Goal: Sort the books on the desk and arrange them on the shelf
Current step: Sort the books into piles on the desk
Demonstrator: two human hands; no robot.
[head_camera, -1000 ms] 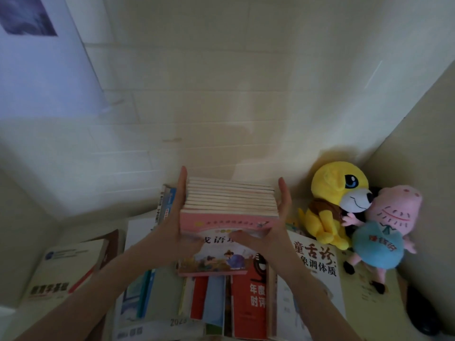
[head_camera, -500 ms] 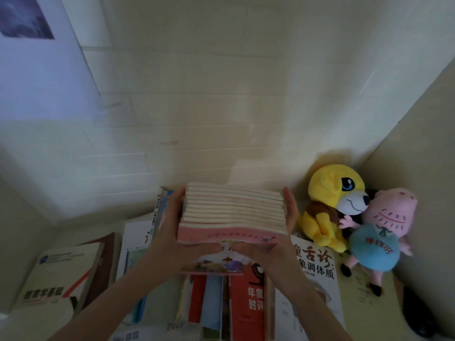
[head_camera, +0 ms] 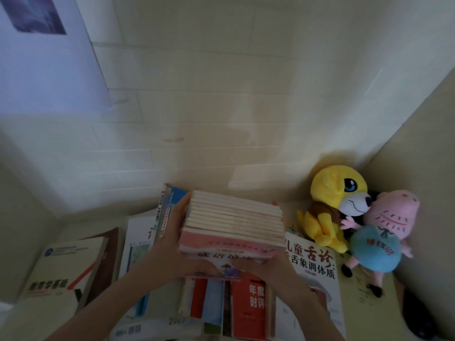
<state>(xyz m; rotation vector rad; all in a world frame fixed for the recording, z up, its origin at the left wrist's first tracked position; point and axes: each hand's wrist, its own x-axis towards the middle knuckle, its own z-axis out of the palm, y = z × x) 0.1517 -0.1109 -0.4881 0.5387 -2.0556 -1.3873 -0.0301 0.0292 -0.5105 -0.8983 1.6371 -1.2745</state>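
Note:
A stack of several thin pink-covered books (head_camera: 234, 222) is held between both hands above the desk, its page edges facing up. My left hand (head_camera: 177, 230) grips the stack's left side, fingers reaching up along it. My right hand (head_camera: 268, 262) holds the right side and lower front, with fingertips showing at the far right corner. Under the stack lie more books: a red one (head_camera: 251, 306) and a white one with large red and black characters (head_camera: 312, 264).
A white textbook (head_camera: 61, 267) on a brown book lies at the left. Upright blue-spined books (head_camera: 167, 210) stand behind my left hand. A yellow plush dog (head_camera: 332, 205) and a pink plush pig (head_camera: 379, 235) sit in the right corner by the wall.
The stack has tilted, its far right side swinging away and the top leaning toward me. Both hands have shifted with it; the view has drifted a little.

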